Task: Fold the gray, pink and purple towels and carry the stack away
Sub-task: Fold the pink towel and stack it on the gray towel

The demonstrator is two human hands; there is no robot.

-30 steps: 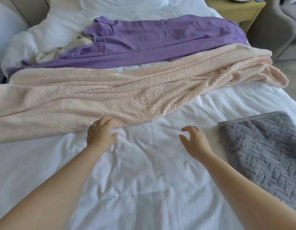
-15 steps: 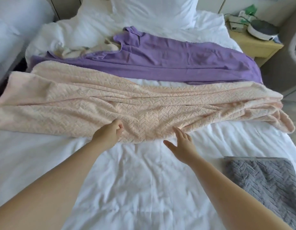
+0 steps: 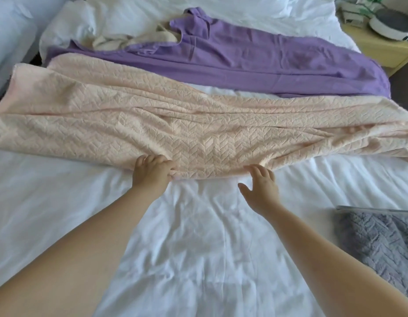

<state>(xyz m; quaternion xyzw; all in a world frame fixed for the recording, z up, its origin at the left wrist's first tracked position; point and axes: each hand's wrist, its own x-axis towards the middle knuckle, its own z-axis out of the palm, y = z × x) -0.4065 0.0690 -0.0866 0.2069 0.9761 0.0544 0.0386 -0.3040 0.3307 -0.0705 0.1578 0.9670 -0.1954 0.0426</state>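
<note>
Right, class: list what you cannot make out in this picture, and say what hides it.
1. The gray towel: head view, cut off by the right and bottom edges; folds uncountable.
2. The pink towel: head view, both ends run past the side edges.
3. The purple towel: head view, near edge partly covered by the pink towel.
4. The nightstand things: head view, blurred and clipped by the top right corner.

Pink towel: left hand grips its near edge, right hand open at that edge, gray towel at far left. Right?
No. The head view shows the gray towel at the near right, not far left. The left hand does grip the near edge of the pink towel, with the right hand open at it.
</note>
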